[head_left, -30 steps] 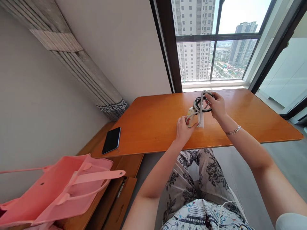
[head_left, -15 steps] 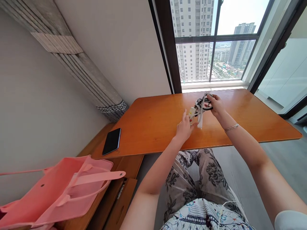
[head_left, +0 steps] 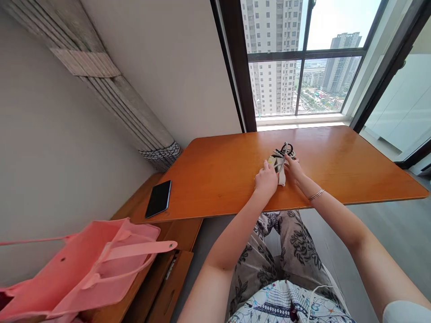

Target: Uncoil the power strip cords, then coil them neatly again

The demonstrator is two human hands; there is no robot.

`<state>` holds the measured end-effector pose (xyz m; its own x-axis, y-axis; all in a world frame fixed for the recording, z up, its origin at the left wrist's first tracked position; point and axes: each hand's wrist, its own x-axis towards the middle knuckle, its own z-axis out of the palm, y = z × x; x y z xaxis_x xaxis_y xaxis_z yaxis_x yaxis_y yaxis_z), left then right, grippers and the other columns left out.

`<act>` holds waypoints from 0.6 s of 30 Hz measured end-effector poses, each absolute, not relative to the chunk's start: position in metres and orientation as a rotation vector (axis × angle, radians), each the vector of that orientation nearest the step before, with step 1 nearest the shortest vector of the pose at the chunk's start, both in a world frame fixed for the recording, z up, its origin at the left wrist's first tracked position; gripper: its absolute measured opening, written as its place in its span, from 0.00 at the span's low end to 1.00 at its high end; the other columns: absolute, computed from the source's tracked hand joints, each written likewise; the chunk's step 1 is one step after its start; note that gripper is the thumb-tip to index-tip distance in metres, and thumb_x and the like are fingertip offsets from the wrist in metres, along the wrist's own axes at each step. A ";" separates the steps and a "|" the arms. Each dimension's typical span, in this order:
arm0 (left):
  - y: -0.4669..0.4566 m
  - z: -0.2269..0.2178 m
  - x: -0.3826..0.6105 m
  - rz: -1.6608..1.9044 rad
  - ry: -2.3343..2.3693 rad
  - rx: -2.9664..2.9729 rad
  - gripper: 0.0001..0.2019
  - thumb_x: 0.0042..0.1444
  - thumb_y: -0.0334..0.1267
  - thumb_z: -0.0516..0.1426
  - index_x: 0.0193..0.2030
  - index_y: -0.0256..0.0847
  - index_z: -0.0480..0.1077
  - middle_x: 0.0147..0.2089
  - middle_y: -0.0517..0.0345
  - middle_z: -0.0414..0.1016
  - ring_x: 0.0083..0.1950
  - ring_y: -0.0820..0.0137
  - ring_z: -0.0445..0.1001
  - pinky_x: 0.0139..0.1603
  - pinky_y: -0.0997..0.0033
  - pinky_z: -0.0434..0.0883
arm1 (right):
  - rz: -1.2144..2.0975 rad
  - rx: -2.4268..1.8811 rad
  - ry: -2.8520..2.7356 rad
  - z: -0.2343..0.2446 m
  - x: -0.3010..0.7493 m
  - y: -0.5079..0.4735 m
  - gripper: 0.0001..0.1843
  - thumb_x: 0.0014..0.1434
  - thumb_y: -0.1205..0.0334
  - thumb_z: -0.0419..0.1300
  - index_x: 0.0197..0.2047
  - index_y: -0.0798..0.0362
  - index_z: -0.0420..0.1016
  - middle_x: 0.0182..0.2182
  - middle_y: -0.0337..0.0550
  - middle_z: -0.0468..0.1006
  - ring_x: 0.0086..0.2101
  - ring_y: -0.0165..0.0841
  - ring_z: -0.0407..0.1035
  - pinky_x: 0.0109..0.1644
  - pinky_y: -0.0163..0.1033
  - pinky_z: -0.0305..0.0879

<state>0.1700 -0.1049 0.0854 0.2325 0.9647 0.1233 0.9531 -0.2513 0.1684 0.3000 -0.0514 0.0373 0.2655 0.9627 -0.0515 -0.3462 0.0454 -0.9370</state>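
Note:
A bundle of black and white cables point(head_left: 286, 150) is held just above the wooden table between my two hands. My left hand point(head_left: 267, 180) is closed around a pale block-like piece point(head_left: 272, 160) with a yellow mark, perhaps a charger or power strip end; its kind is not clear. My right hand point(head_left: 293, 168) pinches the coiled cables from the right side. Between the hands a white piece point(head_left: 282, 177) points down toward the tabletop. The fingers partly hide where the cables join the pale block.
The orange-brown table point(head_left: 222, 170) spans the front, below a window point(head_left: 299, 85). A dark phone or tablet point(head_left: 158, 199) lies at its left end. An open pink bag point(head_left: 101, 264) stands at lower left by a wooden drawer point(head_left: 171, 287). A curtain point(head_left: 128, 107) hangs on the left.
My right hand has come down and toward me, closer to my left hand, bringing the cable coil lower. My left hand has shifted slightly to the right.

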 end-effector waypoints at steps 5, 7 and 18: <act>-0.114 0.080 0.175 0.407 1.843 2.402 0.21 0.67 0.36 0.48 0.66 0.36 0.59 0.76 0.35 0.51 0.68 0.52 0.66 0.61 0.54 0.70 | 1.137 -1.172 -0.760 0.020 0.280 -0.086 0.33 0.44 0.53 0.71 0.50 0.45 0.60 0.42 0.40 0.78 0.48 0.36 0.73 0.45 0.36 0.73; -0.116 0.076 0.175 0.480 1.762 2.396 0.23 0.65 0.32 0.49 0.66 0.34 0.58 0.75 0.35 0.52 0.73 0.53 0.59 0.67 0.53 0.64 | 1.173 -1.153 -0.775 0.022 0.274 -0.093 0.31 0.46 0.53 0.70 0.49 0.45 0.59 0.42 0.40 0.78 0.49 0.36 0.73 0.47 0.37 0.73; -0.118 0.076 0.156 0.320 1.630 2.340 0.49 0.50 0.49 0.64 0.74 0.41 0.46 0.78 0.34 0.43 0.78 0.43 0.43 0.72 0.31 0.44 | 1.233 -1.131 -0.635 0.032 0.272 -0.099 0.27 0.47 0.58 0.72 0.38 0.45 0.54 0.36 0.37 0.78 0.39 0.35 0.76 0.39 0.38 0.74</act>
